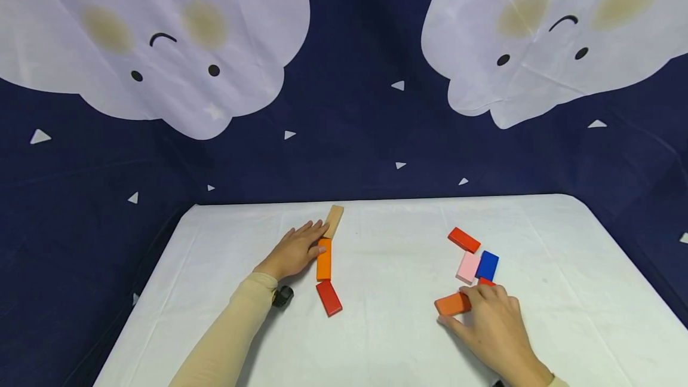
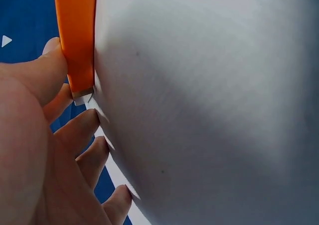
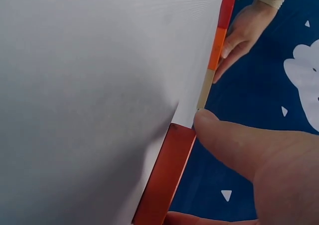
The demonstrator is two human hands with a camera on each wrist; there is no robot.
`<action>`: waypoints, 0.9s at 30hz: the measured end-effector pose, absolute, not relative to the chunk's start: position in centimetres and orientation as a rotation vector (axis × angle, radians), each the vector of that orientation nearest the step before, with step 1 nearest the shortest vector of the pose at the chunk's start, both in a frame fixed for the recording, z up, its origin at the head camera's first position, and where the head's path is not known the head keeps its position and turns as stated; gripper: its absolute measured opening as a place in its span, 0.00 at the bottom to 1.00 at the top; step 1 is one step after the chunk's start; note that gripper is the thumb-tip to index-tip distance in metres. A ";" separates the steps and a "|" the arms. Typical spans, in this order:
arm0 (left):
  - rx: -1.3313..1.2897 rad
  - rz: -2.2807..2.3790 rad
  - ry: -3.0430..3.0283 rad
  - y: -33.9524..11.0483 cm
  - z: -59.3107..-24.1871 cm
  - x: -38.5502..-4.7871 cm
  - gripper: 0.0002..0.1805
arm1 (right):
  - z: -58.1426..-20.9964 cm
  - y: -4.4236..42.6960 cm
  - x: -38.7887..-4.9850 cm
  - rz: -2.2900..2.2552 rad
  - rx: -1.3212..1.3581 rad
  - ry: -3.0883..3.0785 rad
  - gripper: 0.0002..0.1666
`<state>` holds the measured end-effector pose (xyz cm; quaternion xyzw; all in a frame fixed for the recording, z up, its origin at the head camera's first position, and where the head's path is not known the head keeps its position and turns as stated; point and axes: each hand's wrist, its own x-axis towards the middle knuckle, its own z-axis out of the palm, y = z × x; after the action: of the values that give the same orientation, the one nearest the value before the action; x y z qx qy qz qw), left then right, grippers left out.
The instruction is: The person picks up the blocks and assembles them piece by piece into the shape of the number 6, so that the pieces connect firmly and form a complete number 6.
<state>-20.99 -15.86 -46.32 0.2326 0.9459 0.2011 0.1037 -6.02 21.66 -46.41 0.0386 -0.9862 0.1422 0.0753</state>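
Observation:
On the left, my left hand (image 1: 292, 251) lies with its fingers spread and fairly straight. Its thumb touches the orange block (image 1: 324, 267), and its fingertips rest beside the plain wooden block (image 1: 334, 221). A red block (image 1: 329, 298) continues that row at the near end. Over on the right, my right hand (image 1: 497, 327) holds a darker orange block (image 1: 451, 304) between thumb and index finger; it lies flat on the table. Just beyond that hand are a pink block (image 1: 467, 267), a blue block (image 1: 487, 266) and a red block (image 1: 486, 282) partly hidden by the fingers.
Another red-orange block (image 1: 464, 239) lies at the far end of the right group. Both groups lie on a white-covered table (image 1: 387, 327). A dark blue cloth (image 1: 355, 106) with clouds hangs behind the table's far edge.

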 end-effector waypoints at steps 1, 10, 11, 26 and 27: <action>0.684 0.591 2.791 -15.9 -46.3 -21.0 0.32 | -46.4 21.6 -6.1 0.424 0.121 -2.954 0.40; 0.685 0.593 2.797 -15.9 -46.5 -21.1 0.32 | -46.5 21.5 -6.2 0.410 0.163 -2.952 0.41; 0.686 0.591 2.797 -15.9 -46.5 -21.1 0.32 | -46.5 21.5 -6.2 0.412 0.165 -2.957 0.41; 0.675 0.600 2.795 -15.8 -46.6 -21.0 0.32 | -46.5 21.6 -6.3 0.473 0.185 -2.958 0.41; 0.674 0.601 2.796 -15.9 -46.6 -21.0 0.32 | -46.5 21.6 -6.3 0.475 0.189 -2.953 0.41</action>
<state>-21.03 -15.85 -46.62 0.2283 0.9467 0.2034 0.1017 -6.32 21.59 -46.50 0.0629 -0.9827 0.1582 0.0725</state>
